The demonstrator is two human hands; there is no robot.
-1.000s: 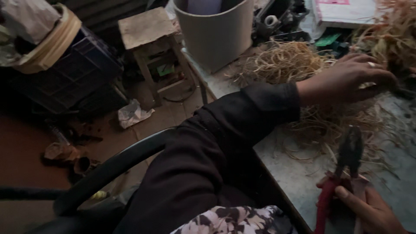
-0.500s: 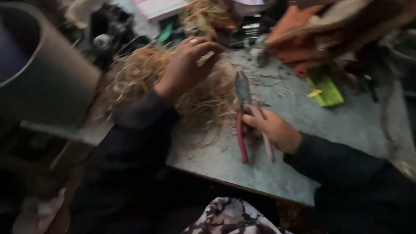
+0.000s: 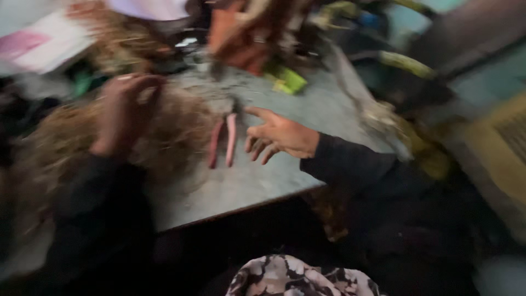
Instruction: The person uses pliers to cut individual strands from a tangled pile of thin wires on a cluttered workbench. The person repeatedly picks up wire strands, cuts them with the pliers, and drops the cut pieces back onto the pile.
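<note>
- The right hand [image 3: 279, 136] hovers just beside the pliers [image 3: 222, 141], palm down, fingers spread apart and slightly curled, with nothing in it. The fingertips point toward the pink handles but there is a small gap; they do not touch.
- The pliers lie flat on the grey table [image 3: 323, 104], handles toward the person, dark head pointing away. The head sits at the edge of the straw and is hard to pick out in the blur.
- The left hand [image 3: 125, 109] rests on top of the heap of straw-coloured fibre [image 3: 71, 137], fingers bent down and close together. Something pale shows at the fingertips, but the smear is too strong to tell whether they pinch a bundle or only press on the heap.
- Both arms are in dark sleeves; the left sleeve [image 3: 104, 219] covers much of the near left side of the table.
- A patterned cloth [image 3: 301, 279] shows at the bottom edge, cut off by the frame.
- At the far side of the table lie a yellow-green object [image 3: 289, 82] and an orange-brown bundle [image 3: 235, 38], both too smeared to name.
- The whole view is streaked by movement; the right side beyond the table edge is only dark and yellowish shapes that I cannot make out.
</note>
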